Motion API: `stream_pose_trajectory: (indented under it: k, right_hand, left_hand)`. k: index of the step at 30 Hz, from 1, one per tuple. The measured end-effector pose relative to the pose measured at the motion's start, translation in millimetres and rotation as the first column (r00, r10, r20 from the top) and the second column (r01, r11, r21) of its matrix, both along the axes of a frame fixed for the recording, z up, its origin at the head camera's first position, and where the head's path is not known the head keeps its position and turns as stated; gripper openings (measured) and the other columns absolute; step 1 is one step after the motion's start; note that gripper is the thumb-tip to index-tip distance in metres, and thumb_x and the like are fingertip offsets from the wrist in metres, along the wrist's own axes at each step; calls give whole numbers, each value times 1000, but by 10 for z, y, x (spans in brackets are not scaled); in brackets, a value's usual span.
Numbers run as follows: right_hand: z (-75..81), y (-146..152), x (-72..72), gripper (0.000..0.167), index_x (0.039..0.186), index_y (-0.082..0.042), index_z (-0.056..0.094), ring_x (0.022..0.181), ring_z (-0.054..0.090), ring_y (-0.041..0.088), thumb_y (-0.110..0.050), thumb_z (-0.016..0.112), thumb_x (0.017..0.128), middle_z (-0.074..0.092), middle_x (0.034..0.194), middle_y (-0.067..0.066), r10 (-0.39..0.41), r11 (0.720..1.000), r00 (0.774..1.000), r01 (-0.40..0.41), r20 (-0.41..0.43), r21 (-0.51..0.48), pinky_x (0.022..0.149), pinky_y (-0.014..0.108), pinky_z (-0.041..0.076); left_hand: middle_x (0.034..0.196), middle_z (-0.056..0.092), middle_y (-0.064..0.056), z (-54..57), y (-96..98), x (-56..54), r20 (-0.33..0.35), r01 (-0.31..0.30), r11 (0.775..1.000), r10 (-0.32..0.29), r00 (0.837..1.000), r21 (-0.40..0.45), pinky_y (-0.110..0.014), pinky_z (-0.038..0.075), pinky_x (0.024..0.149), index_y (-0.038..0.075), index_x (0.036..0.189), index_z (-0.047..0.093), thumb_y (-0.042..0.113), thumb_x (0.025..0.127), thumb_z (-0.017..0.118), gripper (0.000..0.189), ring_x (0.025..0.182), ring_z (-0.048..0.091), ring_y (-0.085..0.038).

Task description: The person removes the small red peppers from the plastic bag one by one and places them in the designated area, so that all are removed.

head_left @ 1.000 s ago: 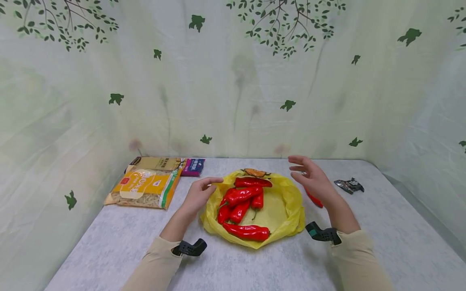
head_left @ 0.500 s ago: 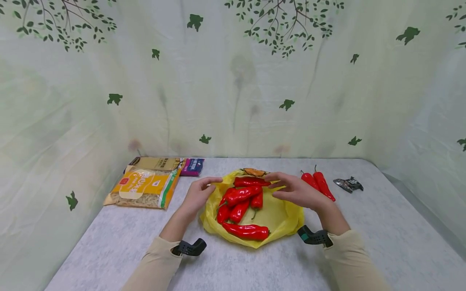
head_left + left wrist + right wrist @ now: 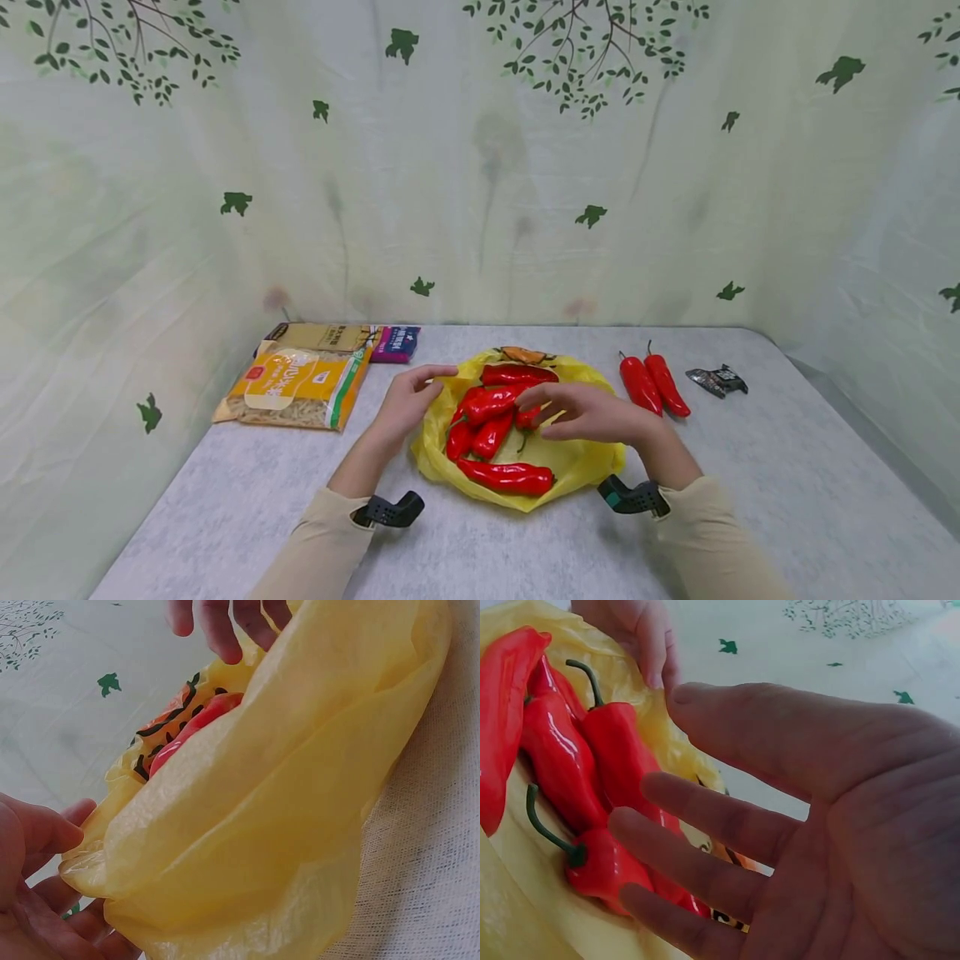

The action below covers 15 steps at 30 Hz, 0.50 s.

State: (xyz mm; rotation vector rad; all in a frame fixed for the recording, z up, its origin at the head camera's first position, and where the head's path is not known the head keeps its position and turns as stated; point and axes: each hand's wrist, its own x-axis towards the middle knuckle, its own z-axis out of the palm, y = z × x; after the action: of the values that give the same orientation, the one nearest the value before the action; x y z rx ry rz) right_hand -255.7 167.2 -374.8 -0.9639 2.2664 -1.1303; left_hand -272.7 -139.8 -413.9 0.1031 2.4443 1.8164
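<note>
A yellow plastic bag [image 3: 592, 462] lies spread open on the table, with several red chili peppers [image 3: 507, 477] inside. At its left rim my left hand [image 3: 405, 406] holds the plastic, the thumb and fingers around the edge in the left wrist view. My right hand [image 3: 592, 414] is over the right half of the bag, fingers loosely spread and nothing held. In the right wrist view its fingertips [image 3: 634, 821] overlap a chili pepper with a green stem [image 3: 607, 866]. Two more chili peppers [image 3: 651, 385] lie side by side on the table right of the bag.
A small black wrapped packet [image 3: 717, 381] lies farther right. At the back left are an orange bag of dry food [image 3: 292, 387], a tan packet [image 3: 322, 336] and a purple packet [image 3: 397, 343]. A curtain with leaf prints [image 3: 480, 167] hangs behind the table.
My right hand has moved left and toward me, from beside the chili peppers on the table to over the bag, uncovering two peppers on the right. My left hand stays at the rim.
</note>
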Motion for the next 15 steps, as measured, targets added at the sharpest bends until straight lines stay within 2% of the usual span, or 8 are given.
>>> stream_pose_trajectory:
  k: [7, 15]
  right_hand:
    - [-36, -79, 16, 46, 139, -11, 56, 120, 63, 34, -11, 66, 94, 62, 134, 15, 56, 998, 997, -56, 44, 9, 96, 30, 57]
    - [-66, -188, 56, 45, 138, -14, 57, 119, 63, 32, -13, 66, 94, 62, 135, 12, 118, 991, 989, -123, 94, 43, 93, 25, 57]
  left_hand:
    - [144, 58, -5, -6, -2, -12, -2, 2, 1000, -2, 1000, -4, -48, 42, 116, 17, 129, 66, 11, 102, 48, 33, 137, 49, -25]
    - [144, 58, -5, -2, -3, -7, 2, 0, 1000, 0, 1000, -2, -47, 42, 115, 17, 129, 66, 11, 102, 49, 32, 136, 49, -25]
